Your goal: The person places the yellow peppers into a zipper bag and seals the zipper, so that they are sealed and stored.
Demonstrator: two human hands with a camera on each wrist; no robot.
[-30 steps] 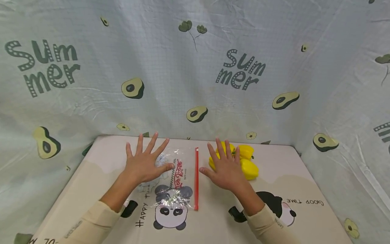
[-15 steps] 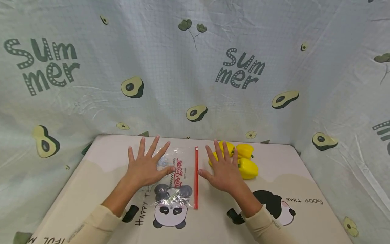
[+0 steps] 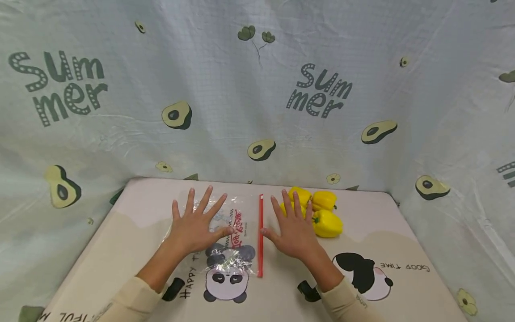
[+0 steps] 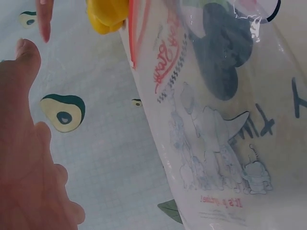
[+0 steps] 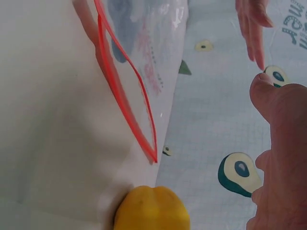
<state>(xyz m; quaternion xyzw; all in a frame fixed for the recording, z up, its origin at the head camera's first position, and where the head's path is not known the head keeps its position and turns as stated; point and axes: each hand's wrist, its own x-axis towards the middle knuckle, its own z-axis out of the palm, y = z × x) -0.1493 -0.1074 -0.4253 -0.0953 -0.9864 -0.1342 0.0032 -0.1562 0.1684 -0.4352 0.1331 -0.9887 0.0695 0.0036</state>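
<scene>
My left hand (image 3: 195,229) hovers with fingers spread over a clear plastic zip bag (image 3: 249,255), holding nothing. The bag lies flat, its red zip edge (image 3: 260,237) facing right; in the right wrist view the two red strips (image 5: 127,105) stand apart along part of their length. My right hand (image 3: 295,230), fingers also spread and nothing in them, is over the gap between the bag and several yellow bell peppers (image 3: 327,223). Its fingers partly hide one pepper at the left of the group. A pepper (image 5: 152,211) also shows low in the right wrist view.
The table (image 3: 402,232) has a pale cover with panda prints and lettering. A hanging curtain (image 3: 225,134) printed with avocados closes off the back and both sides. Black wrist straps or mounts (image 3: 174,289) sit by both wrists.
Both hands have shifted slightly down toward the near side and a little closer together, fingers still spread. The bag and the peppers stay where they were.
</scene>
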